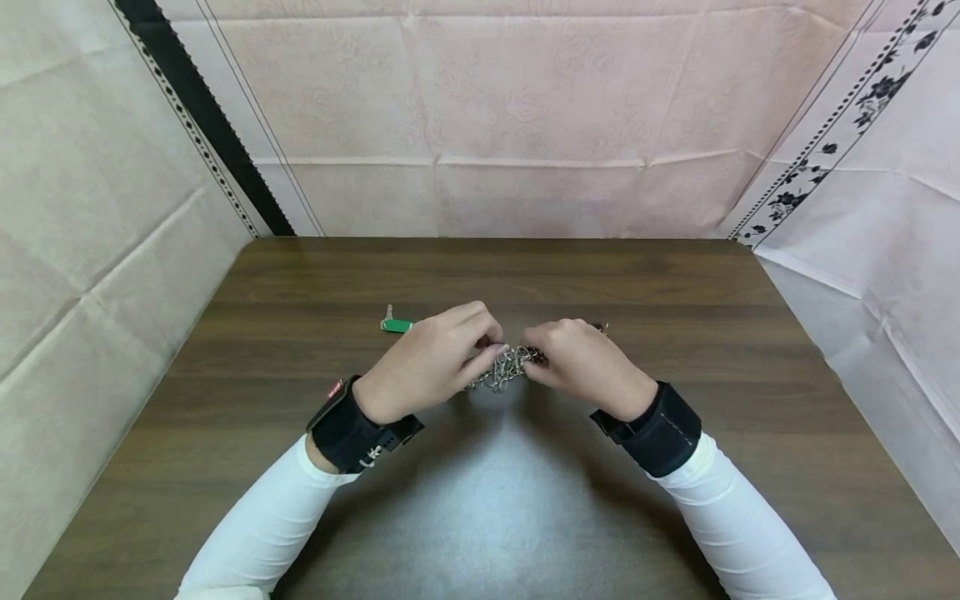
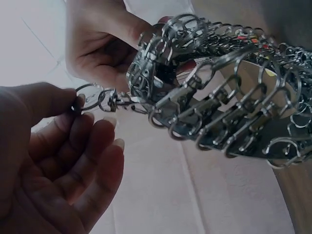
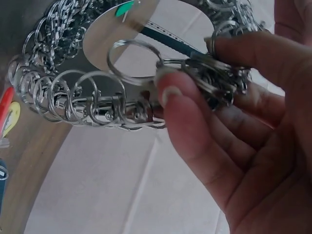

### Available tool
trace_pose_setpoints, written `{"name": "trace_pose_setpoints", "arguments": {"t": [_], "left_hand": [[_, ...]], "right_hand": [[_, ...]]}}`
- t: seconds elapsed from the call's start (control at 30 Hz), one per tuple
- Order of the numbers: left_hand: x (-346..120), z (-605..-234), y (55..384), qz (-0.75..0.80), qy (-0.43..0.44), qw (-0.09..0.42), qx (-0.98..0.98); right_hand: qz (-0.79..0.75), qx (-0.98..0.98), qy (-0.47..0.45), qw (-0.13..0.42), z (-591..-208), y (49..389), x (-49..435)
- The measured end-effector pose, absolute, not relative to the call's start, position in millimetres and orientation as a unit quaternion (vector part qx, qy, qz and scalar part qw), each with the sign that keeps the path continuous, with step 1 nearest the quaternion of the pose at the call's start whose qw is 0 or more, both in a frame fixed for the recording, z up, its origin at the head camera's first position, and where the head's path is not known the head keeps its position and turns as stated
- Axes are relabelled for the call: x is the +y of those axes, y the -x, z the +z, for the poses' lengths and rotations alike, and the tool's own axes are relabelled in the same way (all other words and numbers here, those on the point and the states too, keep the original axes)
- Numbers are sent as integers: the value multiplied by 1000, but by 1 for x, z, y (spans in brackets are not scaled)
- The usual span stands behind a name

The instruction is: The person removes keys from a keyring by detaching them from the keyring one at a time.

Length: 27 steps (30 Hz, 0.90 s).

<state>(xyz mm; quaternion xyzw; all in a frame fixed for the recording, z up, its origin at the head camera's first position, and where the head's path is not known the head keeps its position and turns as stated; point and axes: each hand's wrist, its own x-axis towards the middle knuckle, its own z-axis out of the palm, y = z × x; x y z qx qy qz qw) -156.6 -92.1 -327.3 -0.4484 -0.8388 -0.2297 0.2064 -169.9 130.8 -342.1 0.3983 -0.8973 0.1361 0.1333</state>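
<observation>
Over the table, both hands hold a loop strung with many metal clasps and key rings (image 2: 219, 122). My left hand (image 1: 438, 354) pinches a single key ring (image 2: 87, 87) between thumb and forefinger; a clasp ties it to the loop's near end, and the other fingers curl loosely beneath. My right hand (image 1: 585, 362) grips the loop opposite, thumb and fingers closed round a cluster of rings and clasps (image 3: 214, 80). The rest of the loop curves away in both wrist views, and in the head view the hands partly hide it.
A key with a green tag (image 1: 397, 326) lies on the wooden table (image 1: 480, 275) beyond the left hand. A small dark item (image 1: 600, 327) shows behind the right hand. Red and yellow tags (image 3: 10, 118) lie at the left of the right wrist view. Pale cloth hangs round the table.
</observation>
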Motion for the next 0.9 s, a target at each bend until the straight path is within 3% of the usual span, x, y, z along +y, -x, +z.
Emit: {"name": "trace_pose_setpoints", "arguments": {"t": [0.27,0.7,0.9], "left_hand": [[-88,-333,156,-204,462,158,-848],[-82,-347,153,-166,458,18,-873],[-79,-355,154,-155,459,-33,-874]], "right_hand": [[143,-903,-402,54,-342,166,132],[137,-884,-445,-37,-358,164,134],[135,-885,-431,-112,-369,164,129]]}}
